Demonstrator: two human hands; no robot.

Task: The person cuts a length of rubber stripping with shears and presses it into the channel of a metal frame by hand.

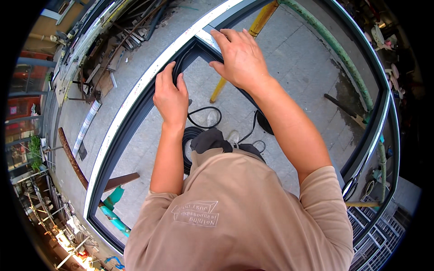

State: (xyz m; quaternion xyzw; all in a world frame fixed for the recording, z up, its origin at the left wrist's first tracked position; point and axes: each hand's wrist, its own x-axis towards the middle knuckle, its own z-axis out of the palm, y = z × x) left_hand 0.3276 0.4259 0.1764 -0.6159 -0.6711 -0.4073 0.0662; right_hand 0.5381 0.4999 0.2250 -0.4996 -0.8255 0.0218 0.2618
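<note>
I stand inside one opening of a large metal window frame (106, 131) with a white face and dark inner channels. A black rubber strip (182, 56) runs along the inner channel near the far corner. My left hand (172, 97) has its fingers and thumb closed around that strip at the frame's left bar. My right hand (242, 58) lies over the crossbar (209, 40) to the right of the corner, fingers stretched and thumb apart. What lies under its palm is hidden. More black strip (204, 108) loops down to the ground by my feet.
Black coils (266, 123) lie on the paving by my shoes. A yellow pole (263, 19) and a green pipe (337, 45) are beneath the frame at the far right. Scrap bars (131, 38) are piled at far left, with a rusty pipe (72, 156) nearer.
</note>
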